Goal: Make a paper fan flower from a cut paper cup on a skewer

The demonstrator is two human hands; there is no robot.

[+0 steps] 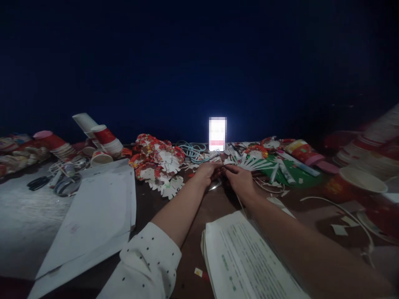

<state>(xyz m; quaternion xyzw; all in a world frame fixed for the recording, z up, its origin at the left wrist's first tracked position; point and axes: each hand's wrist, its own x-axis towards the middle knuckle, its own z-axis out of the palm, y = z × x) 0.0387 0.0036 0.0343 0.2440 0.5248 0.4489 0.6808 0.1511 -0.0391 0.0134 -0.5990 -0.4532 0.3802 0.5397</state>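
Observation:
My left hand (209, 173) and my right hand (239, 179) meet over the middle of the dark table, fingertips pinched close together. Whatever lies between the fingers is too small and dark to make out. White paper strips (254, 163) fan out just beyond my right hand; whether it touches them I cannot tell. Below the fingers a shiny curved metal edge (215, 186) shows in part. Red patterned paper cut-outs with white backs (170, 160) are heaped left of my left hand. A lit phone screen (217, 135) stands upright behind both hands.
White sheets (96, 207) lie on the left, near black-handled scissors (39, 182) and a tape roll (67, 187). Stacked paper cups (107, 139) lean behind them. A printed paper stack (246, 253) sits in front. On the right are a green mat (299, 177), tubes and more cups (358, 180).

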